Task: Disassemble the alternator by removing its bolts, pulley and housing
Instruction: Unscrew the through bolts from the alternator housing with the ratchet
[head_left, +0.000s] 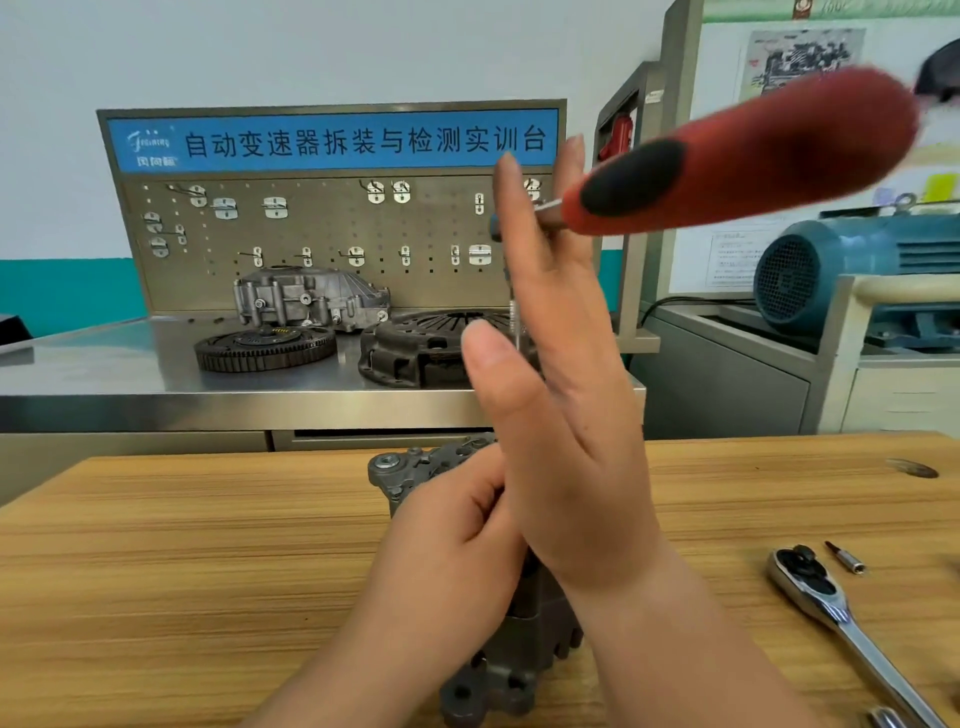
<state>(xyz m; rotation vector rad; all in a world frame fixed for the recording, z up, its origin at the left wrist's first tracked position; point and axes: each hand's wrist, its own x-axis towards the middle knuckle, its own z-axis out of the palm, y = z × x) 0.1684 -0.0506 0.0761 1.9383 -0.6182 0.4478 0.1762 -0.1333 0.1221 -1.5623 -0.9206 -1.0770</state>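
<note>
The dark grey alternator (498, 670) stands on the wooden table (182, 545), one mounting lug up at the far side. My left hand (447, 535) grips its upper part, fingers curled round the housing. My right hand (561, 415) is raised above it, with straight fingers and thumb pointing up. A screwdriver with a red and black handle (753, 150) is blurred at upper right, and its shaft runs behind my right fingers. Whether those fingers pinch the shaft is hidden. The middle of the alternator is covered by both hands.
A ratchet wrench (831, 603) and a small bit (845, 557) lie on the table at right. Behind stands a steel bench (104, 374) with a toothed flywheel (265, 348), a clutch cover (415, 348) and a cast housing (311, 301). A blue motor (831, 270) sits far right.
</note>
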